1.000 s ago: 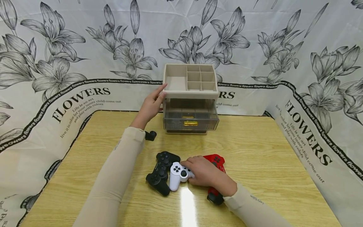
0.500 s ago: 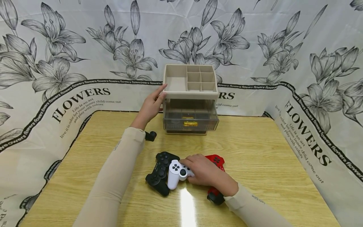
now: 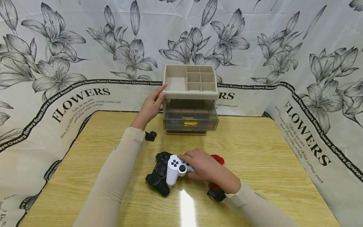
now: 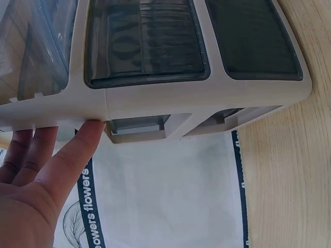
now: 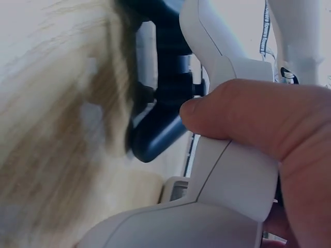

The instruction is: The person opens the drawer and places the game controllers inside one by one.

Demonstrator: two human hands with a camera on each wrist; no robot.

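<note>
Right grip (image 3: 204,167) pinching the white controller (image 3: 177,167), left grip (image 3: 151,106) spread against the organizer (image 3: 191,95).
The controller should prove light, stiff and a little slick, with hard plastic that bears a firm hold; its narrow middle, where the right wrist view shows it pinched, or either handle looks the best place to take it. In the head view it overlaps the black controller (image 3: 158,177); whether they touch, I cannot tell. Compared with half a second ago, it sits slightly forward and to the left, hiding more of the black controller.
</note>
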